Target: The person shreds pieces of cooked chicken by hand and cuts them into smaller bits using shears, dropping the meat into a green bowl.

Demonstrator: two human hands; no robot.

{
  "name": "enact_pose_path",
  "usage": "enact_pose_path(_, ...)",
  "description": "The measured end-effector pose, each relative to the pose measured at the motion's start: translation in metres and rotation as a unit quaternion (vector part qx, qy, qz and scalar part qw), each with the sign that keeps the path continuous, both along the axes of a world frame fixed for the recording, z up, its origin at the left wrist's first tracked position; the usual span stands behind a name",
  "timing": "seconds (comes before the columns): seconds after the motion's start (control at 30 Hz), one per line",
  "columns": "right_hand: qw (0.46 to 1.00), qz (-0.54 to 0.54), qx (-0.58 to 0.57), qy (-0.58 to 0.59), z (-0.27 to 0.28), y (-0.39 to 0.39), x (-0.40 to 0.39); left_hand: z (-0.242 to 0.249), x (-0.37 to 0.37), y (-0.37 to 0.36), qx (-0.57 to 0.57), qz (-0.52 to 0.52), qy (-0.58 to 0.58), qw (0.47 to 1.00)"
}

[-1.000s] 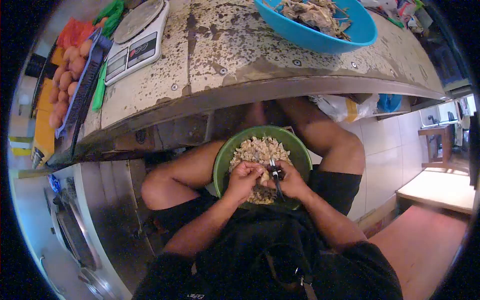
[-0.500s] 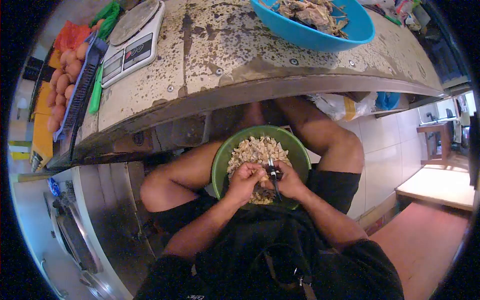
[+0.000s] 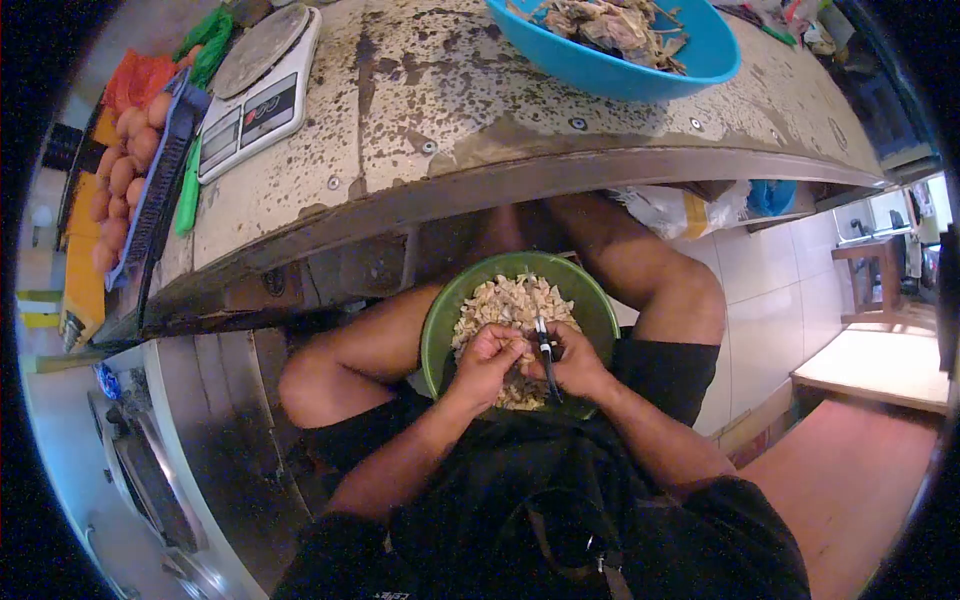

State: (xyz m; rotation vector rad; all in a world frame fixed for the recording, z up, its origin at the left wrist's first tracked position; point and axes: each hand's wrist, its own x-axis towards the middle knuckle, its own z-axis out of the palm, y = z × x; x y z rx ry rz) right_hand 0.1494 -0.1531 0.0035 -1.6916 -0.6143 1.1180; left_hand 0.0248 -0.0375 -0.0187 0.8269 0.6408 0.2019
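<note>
A green basin rests between my bent legs, holding many small pale pieces that look like peeled garlic cloves. Over its near half, my left hand is closed, thumb and fingers pinching a small pale piece. My right hand is closed round a slim black tool with a pale band, apparently a small knife. Its fingertips meet those of my left hand at the piece. Fingers hide part of the piece and of the knife.
A worn tabletop spans the view ahead, above my knees. On it are a blue bowl of meat or bones, a white kitchen scale, a green-handled object and a tray of eggs. Wooden furniture stands right.
The view has shifted slightly, so the table items sit a little further left. Both hands stay together over the basin, with only small finger movement.
</note>
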Motion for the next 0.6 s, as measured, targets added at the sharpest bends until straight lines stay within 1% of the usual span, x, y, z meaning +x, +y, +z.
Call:
enact_pose_path(0.03, 1.000, -0.006, 0.024, -0.001, -0.003, -0.001, 0.000, -0.004, 0.000, 0.000, -0.021, 0.007, -0.016, 1.000)
enact_pose_path(0.07, 1.000, -0.008, 0.023, -0.001, -0.006, -0.003, 0.000, -0.008, 0.000, -0.001, -0.042, 0.015, -0.031, 0.999)
enact_pose_path(0.17, 1.000, -0.014, 0.002, 0.027, -0.009, -0.003, 0.001, -0.008, 0.000, 0.000, -0.058, 0.011, -0.020, 0.998)
enact_pose_path(0.23, 0.999, 0.006, -0.014, -0.046, -0.004, -0.003, 0.001, -0.016, -0.002, 0.001, -0.071, 0.003, -0.014, 0.997)
enact_pose_path(0.27, 0.999, 0.005, -0.014, -0.046, -0.008, -0.004, 0.000, -0.020, -0.003, 0.001, -0.084, -0.005, -0.009, 0.996)
enact_pose_path(0.3, 0.999, -0.003, -0.013, -0.034, -0.010, -0.004, -0.001, -0.017, -0.003, 0.000, -0.084, -0.006, -0.009, 0.996)
enact_pose_path(0.37, 1.000, -0.011, -0.009, -0.023, -0.014, -0.004, -0.001, -0.011, -0.003, 0.000, -0.127, 0.014, -0.043, 0.991)
enact_pose_path(0.43, 0.999, -0.028, -0.019, 0.027, -0.004, -0.003, 0.000, -0.008, -0.003, 0.003, -0.137, 0.007, -0.041, 0.990)
enact_pose_path(0.53, 0.998, -0.045, 0.004, 0.050, -0.007, -0.004, -0.001, -0.004, -0.005, 0.006, -0.161, -0.006, -0.041, 0.986)
enact_pose_path(0.6, 0.998, -0.047, 0.014, 0.042, -0.009, -0.004, -0.001, -0.003, -0.005, 0.006, -0.175, -0.012, -0.044, 0.984)
